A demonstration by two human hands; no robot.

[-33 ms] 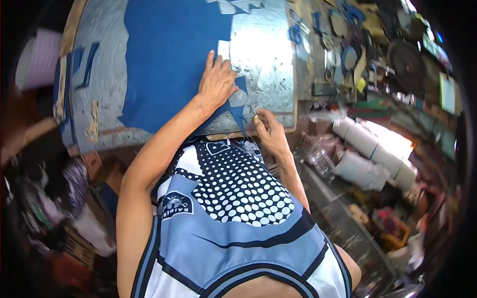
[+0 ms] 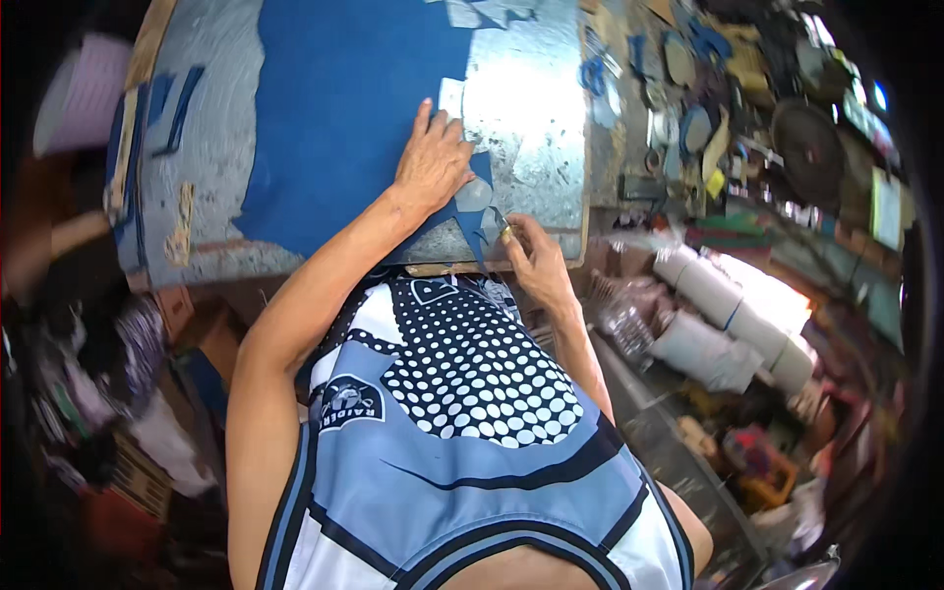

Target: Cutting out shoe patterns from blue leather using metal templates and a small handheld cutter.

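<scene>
A large blue sheet of material [image 2: 334,128] lies on the grey worn board [image 2: 206,118], its edges cut irregularly. My left hand [image 2: 431,165] rests flat on the sheet's right part, fingers a little apart. Beside its thumb sits a grey rounded flat piece [image 2: 474,195] on the blue material. A white slip [image 2: 451,95] lies just past the fingertips. At the board's front right, my right hand [image 2: 536,254] is closed on a small knife [image 2: 504,230] with a yellowish handle. The dark blade points at a narrow blue strip near the grey piece; whether it touches is unclear.
Blue strips [image 2: 182,110] lie on the board's left. White scraps [image 2: 472,14] are at the far edge. Scissors with blue handles [image 2: 591,74] and many tools crowd the bench at right. White rolls [image 2: 733,310] and plastic bags stand below right; boxes and cloth lie lower left.
The whole view has shifted slightly, with the board a little right and up. More of the knife's blade shows beyond my right fingers. My left hand stays on the blue sheet.
</scene>
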